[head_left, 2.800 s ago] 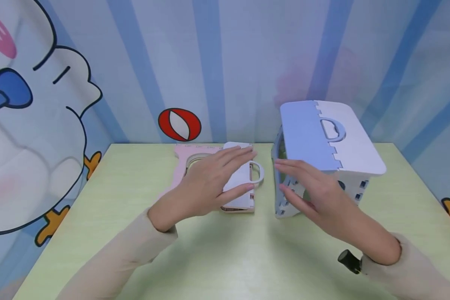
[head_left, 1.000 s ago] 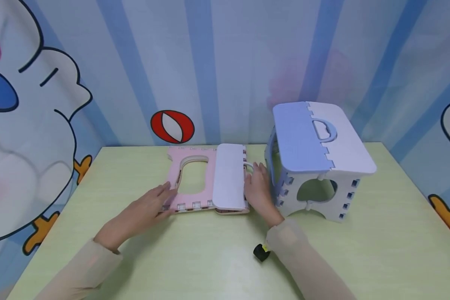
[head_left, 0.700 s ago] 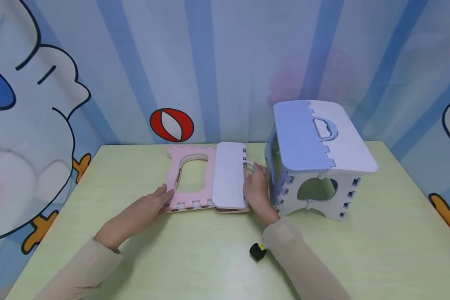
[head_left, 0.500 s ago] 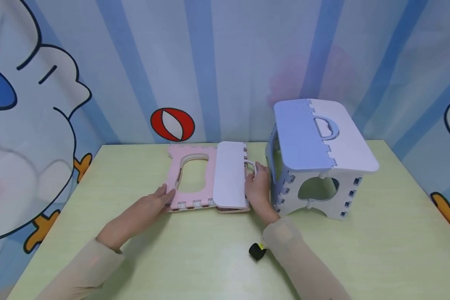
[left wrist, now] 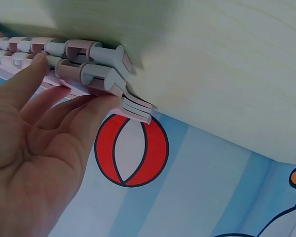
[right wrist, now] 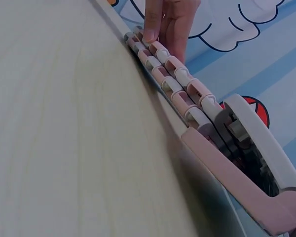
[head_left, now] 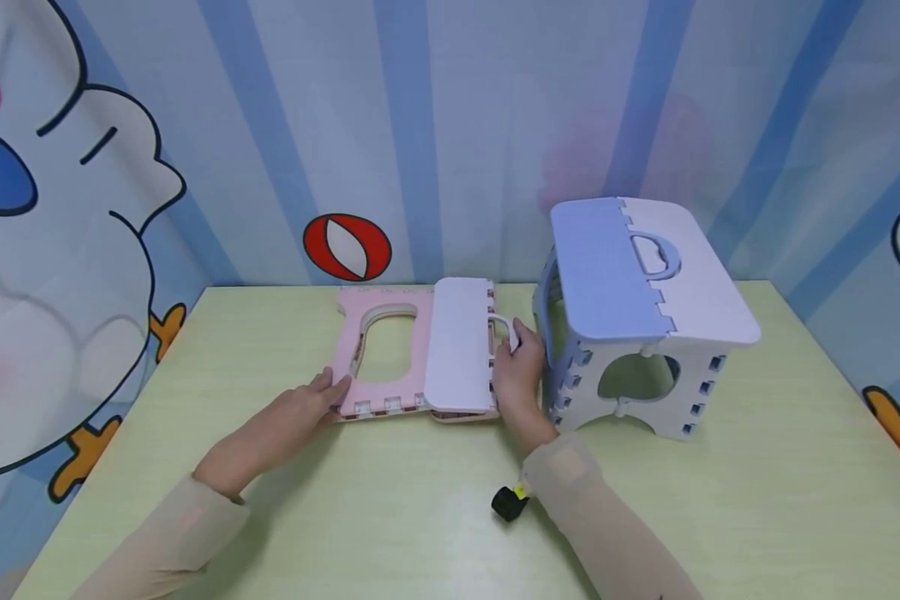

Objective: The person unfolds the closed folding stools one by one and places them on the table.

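Observation:
A pink and white folding stool point(head_left: 420, 362) lies folded flat on the table, its white panel point(head_left: 459, 346) at the right. My left hand point(head_left: 273, 429) grips its near left corner; in the left wrist view the thumb point(left wrist: 32, 74) presses the hinged edge, with the other fingers against the broad face. On the opposite side, my right hand point(head_left: 521, 375) holds the white carry handle point(head_left: 499, 319), fingers curled at its near end. The right wrist view shows a gap between the white panel point(right wrist: 261, 138) and the pink part point(right wrist: 237, 182); the right hand is almost wholly out of that view.
A blue and white folding stool point(head_left: 607, 275) stands unfolded just right of my right hand. The pale green table point(head_left: 375, 517) meets a striped cartoon backdrop point(head_left: 472, 142) at its back edge. A small black device point(head_left: 508, 503) is beside the right sleeve.
Both hands came down from above the table: the left onto the pink stool's near left corner, the right onto its handle. Over the last second the right hand shifted slightly, with the handle.

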The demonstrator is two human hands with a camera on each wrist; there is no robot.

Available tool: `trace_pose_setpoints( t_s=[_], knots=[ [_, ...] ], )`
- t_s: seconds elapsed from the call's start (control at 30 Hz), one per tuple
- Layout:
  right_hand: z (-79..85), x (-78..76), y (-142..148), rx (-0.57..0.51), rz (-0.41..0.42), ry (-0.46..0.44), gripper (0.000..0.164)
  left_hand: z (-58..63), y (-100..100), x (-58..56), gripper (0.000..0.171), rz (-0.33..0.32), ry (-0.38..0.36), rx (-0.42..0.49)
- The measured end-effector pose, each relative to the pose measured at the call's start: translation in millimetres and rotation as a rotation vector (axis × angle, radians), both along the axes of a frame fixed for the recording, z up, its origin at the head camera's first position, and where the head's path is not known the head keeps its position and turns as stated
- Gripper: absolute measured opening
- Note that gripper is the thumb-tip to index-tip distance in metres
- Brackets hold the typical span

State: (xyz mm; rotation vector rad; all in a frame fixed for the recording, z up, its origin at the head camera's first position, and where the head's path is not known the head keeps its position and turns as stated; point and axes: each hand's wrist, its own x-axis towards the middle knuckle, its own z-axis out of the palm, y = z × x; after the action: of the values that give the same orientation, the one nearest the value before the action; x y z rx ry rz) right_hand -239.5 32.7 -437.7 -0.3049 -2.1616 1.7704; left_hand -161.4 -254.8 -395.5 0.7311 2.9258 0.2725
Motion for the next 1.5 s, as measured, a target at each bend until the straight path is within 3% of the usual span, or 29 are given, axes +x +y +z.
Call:
trace_pose_setpoints(
  t_s=[0.17,0.47,0.73,0.97,1.27,1.5],
  knots=[
    [14.2,2.5,-5.1,-0.018,-0.003,0.038,0.039,-2.0,-6.4,-1.4,0.061,0.015,-0.022,0.043],
    [38.4,8.8,-11.9,-0.042,0.033,0.074,0.042,-2.8,-16.8,-3.3,0.061,-0.026,-0.034,0.165],
    [55.3,12.8,-18.4,-0.209,0.079,0.15,0.044,-6.9,-24.5,-7.9,0.063,-0.015,-0.064,0.247],
    [61.7,14.3,-21.7,-0.265,0.113,0.184,0.045,-8.0,-29.5,-8.0,0.063,-0.01,-0.083,0.298],
    [72.4,16.0,-25.8,-0.214,0.167,0.278,0.042,-8.5,-34.5,-8.4,0.064,0.021,-0.12,0.362],
    [77.9,15.7,-27.8,-0.21,0.205,0.32,0.042,-6.1,-36.8,-8.9,0.065,0.056,-0.157,0.361]
  ],
)
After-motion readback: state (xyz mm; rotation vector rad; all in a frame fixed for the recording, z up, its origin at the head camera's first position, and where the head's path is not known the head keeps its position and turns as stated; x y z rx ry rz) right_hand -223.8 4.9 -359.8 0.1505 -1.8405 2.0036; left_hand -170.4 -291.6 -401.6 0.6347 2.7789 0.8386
